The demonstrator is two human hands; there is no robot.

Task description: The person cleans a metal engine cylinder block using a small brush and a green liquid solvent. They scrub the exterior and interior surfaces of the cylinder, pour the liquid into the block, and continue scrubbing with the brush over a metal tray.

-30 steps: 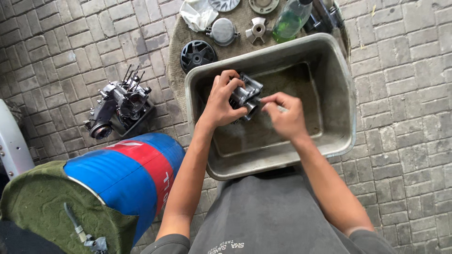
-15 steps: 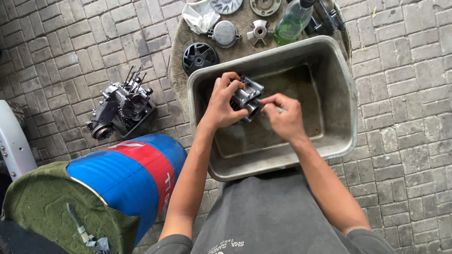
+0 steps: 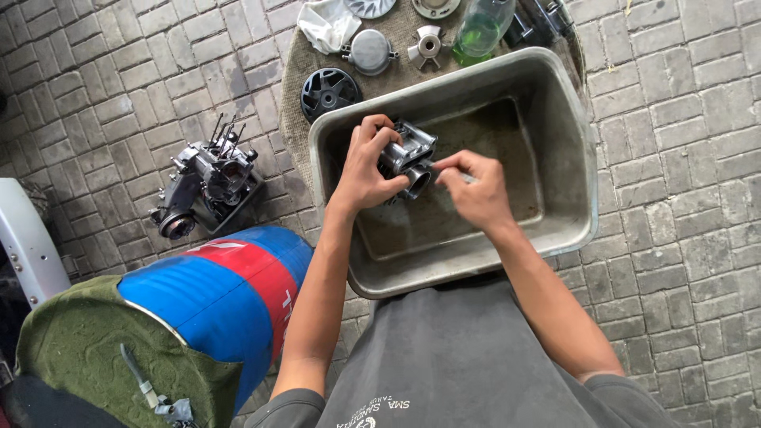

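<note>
While we crouch over the grey metal tub [image 3: 555, 230], our left hand [image 3: 365, 170] wraps its fingers around a metal engine cylinder [image 3: 407, 158] held above the tub's floor, and our right hand [image 3: 476, 190] pinches narrowly at its round opening.

grey metal engine cylinder [image 3: 407, 161], held over tub [image 3: 555, 230]

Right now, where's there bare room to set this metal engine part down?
Inside the grey tub, the floor right of the right hand is bare, as is the strip near its front wall. The left hand holds the engine part. The mat behind the tub is crowded: black wheel, round cover, green bottle.
</note>
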